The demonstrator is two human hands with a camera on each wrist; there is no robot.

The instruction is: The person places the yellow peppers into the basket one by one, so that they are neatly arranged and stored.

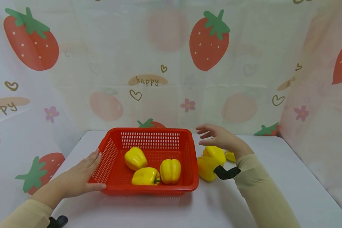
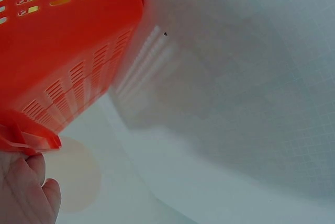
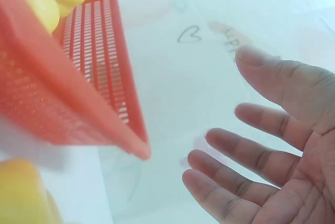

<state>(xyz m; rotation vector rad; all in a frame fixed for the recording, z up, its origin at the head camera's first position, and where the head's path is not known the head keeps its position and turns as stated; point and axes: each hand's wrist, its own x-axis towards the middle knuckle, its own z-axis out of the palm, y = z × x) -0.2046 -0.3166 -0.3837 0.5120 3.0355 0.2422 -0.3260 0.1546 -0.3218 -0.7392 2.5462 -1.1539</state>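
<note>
A red plastic basket stands on the table with three yellow bell peppers inside: one at the back left, one at the front and one at the right. My left hand rests on the basket's left rim, fingers extended along it and thumb at the front corner. Past the basket's right wall, my right hand hovers with fingers spread and holds nothing. Beneath it sit more yellow bell peppers, partly hidden by the hand and forearm.
The white table runs on to the right of the peppers. A strawberry-print cloth hangs behind and along both sides. Black straps cross the wrists.
</note>
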